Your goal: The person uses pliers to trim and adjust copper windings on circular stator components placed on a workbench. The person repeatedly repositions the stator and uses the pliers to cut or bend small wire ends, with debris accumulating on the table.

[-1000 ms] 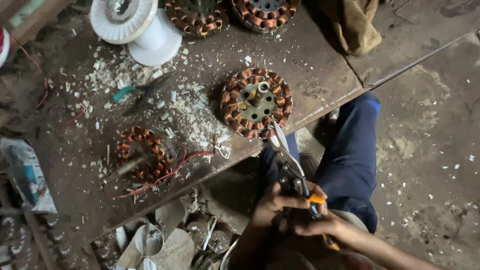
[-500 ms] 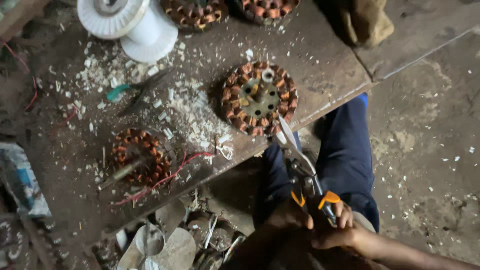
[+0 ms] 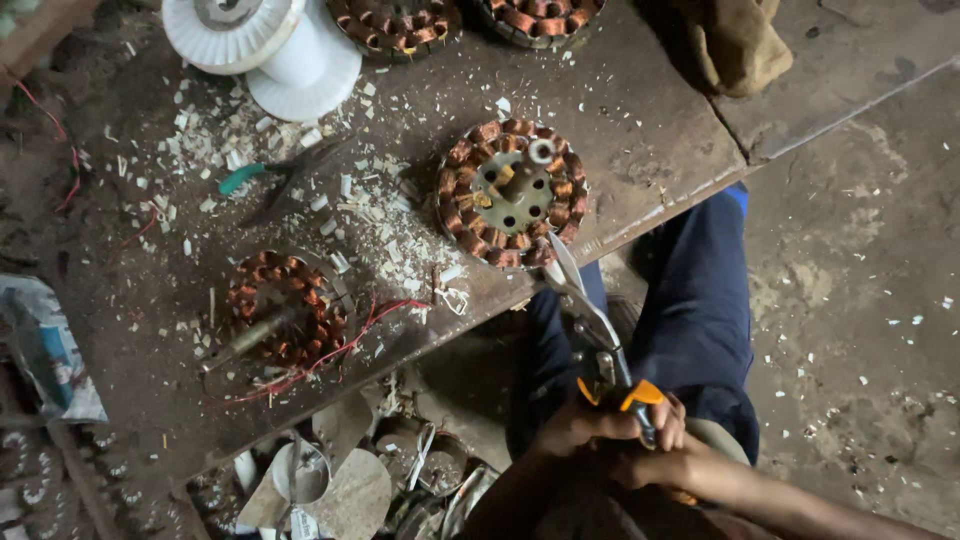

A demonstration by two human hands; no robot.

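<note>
while both hands grip the handles low in the view, the long snips (image 3: 590,330) reach up to the bench edge, and the blade tips touch the rim of the round motor stator (image 3: 510,193) with copper coils. the left hand (image 3: 580,428) is curled tight round one orange handle, and the right hand (image 3: 665,455) is closed round the other one. a second ago the hands sat more to the left and the tips were just under the stator; now the hands are a bit more to the right and the tool leans more, but the tips stay at the same spot. so the snipping at that near edge looks like it is going on. the stator lies flat near the edge of the dirty wooden bench (image 3: 640,150). another stator with red wires (image 3: 285,310) lies to its left, and a white spool (image 3: 265,45) sits at the back. white scraps (image 3: 370,215) lie all about.
</note>
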